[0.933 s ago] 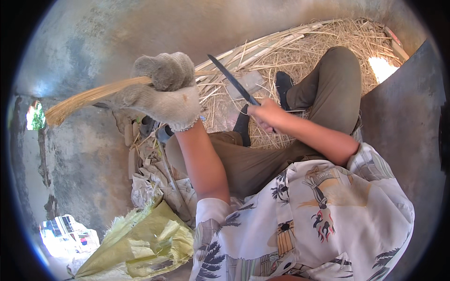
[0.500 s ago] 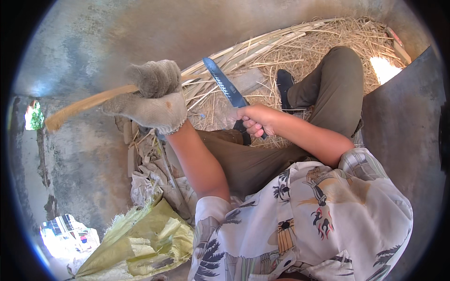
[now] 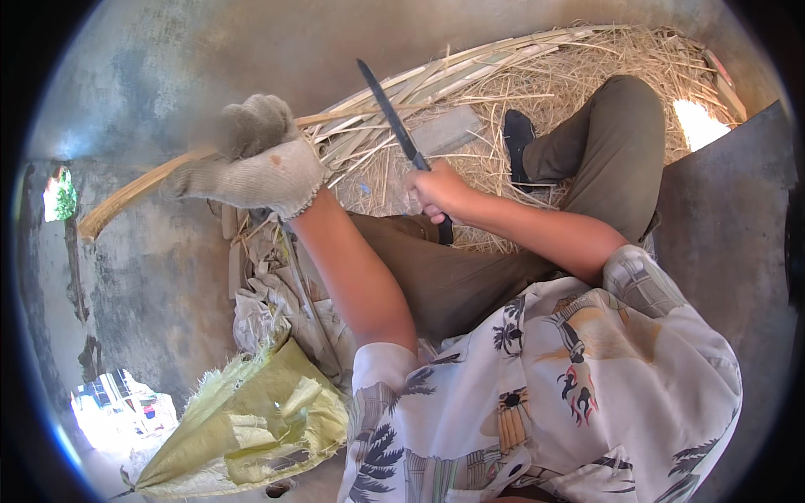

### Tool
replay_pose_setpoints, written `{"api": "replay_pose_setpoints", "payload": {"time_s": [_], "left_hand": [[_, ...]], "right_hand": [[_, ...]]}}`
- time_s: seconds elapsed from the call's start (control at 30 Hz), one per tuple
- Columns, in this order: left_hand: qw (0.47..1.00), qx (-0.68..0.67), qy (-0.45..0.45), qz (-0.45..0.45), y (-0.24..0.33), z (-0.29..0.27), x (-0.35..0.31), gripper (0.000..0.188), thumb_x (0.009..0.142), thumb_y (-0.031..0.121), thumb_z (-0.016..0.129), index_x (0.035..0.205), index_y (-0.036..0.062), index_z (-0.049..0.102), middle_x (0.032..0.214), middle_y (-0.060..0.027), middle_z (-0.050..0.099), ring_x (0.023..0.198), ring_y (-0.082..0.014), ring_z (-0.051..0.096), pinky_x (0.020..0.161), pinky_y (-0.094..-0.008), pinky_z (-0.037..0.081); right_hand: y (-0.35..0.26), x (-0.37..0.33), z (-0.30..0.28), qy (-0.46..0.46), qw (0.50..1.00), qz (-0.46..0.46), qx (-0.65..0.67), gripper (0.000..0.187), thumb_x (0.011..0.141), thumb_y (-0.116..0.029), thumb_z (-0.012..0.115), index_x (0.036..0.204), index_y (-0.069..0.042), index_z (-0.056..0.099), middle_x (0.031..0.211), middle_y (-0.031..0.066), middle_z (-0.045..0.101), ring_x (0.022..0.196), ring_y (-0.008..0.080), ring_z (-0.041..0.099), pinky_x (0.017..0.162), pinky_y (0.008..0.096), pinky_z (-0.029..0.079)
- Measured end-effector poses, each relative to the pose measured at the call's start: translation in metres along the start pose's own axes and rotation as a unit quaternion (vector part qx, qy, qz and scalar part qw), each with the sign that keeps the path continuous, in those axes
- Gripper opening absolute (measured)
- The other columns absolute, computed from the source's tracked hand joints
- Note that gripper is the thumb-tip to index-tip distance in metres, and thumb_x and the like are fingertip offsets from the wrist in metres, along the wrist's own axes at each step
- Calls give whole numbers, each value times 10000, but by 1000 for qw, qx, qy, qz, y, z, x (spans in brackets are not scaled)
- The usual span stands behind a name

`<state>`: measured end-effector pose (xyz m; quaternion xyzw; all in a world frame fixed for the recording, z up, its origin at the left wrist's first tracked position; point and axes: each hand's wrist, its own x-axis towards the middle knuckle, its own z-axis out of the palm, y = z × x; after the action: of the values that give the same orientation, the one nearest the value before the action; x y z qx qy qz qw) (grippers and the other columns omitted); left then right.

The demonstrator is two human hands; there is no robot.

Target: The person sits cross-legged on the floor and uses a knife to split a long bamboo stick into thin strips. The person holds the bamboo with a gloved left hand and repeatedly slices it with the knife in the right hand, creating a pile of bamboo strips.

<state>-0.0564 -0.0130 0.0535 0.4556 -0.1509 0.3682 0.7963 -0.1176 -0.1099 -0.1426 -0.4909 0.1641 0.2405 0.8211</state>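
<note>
My left hand, in a thick knitted work glove, is closed around a long pale bamboo strip. The strip's wider end sticks out to the left of the glove, and its thin end runs right, behind the knife blade. Bare and closed, my right hand grips the handle of a long dark-bladed knife. Its blade points up and to the left, seen nearly edge-on. In this view the blade crosses the strip's thin end; whether they touch I cannot tell. The glove's fingertips are blurred.
Straw-like shavings and long split strips cover the floor ahead, around a flat grey block. My bent leg is at the right. A torn yellow-green sack lies at lower left. Grey walls stand close around.
The knife has swung more upright and turned from its flat side to nearly edge-on. My right hand has shifted slightly left, and my gloved left hand slightly up and left with the strip.
</note>
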Motion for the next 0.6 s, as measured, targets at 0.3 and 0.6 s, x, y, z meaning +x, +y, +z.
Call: {"api": "replay_pose_setpoints", "payload": {"time_s": [0.3, 0.6], "left_hand": [[998, -55, -4, -9, 5, -28, -5, 776, 712, 977, 304, 538, 222, 261, 473, 62, 175, 429, -104, 146, 431, -264, 127], [990, -118, -8, -74, -4, -32, 8, 795, 676, 997, 310, 532, 218, 256, 473, 58, 176, 425, -112, 148, 440, -265, 137]], "right_hand": [[-106, -49, 12, 99, 890, -445, -10, 290, 931, -243, 609, 714, -72, 520, 539, -14, 457, 414, 85, 433, 386, 251, 328], [-41, -6, -32, 13, 997, -14, -76, 166, 865, -158, 598, 815, -48, 483, 525, -9, 429, 377, 103, 381, 335, 302, 298]]}}
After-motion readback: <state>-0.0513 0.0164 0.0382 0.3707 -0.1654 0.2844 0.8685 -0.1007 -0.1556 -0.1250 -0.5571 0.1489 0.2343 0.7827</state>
